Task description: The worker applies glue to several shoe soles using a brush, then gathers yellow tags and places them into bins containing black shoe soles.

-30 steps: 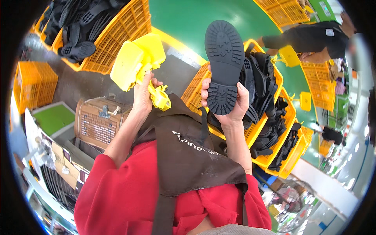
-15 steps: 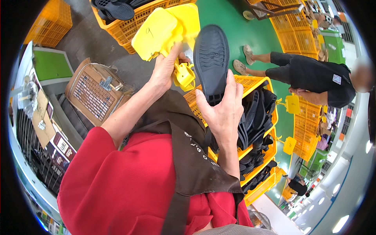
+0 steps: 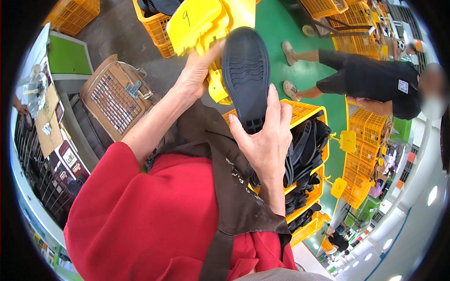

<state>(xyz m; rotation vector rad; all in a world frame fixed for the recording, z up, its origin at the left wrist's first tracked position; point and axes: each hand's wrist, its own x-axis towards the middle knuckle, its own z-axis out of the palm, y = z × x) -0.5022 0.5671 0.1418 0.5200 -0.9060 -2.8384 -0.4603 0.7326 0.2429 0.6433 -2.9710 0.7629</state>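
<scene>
A black shoe sole (image 3: 246,77), its ridged face toward me, stands out in front of my body. My right hand (image 3: 268,136) grips its lower end, thumb on one side and fingers on the other. My left hand (image 3: 199,70) is closed around a bunch of yellow plastic tags (image 3: 199,23), which fan out above the fingers and hang below them. The sole's upper part hides some of the left fingers. Just beyond my right hand, a yellow crate (image 3: 307,112) holds several black soles (image 3: 304,145).
More yellow crates (image 3: 311,199) are stacked under it, with tags hanging at their sides. At left are a woven-seat chair (image 3: 115,100) and a green-panelled bench (image 3: 70,56). Another crate (image 3: 154,28) with soles stands ahead. A person in black (image 3: 370,79) stands on the green floor at right.
The sole and both hands have shifted slightly; the sole now overlaps the tags and left fingers more. The view has turned a little, and both grips stay the same.
</scene>
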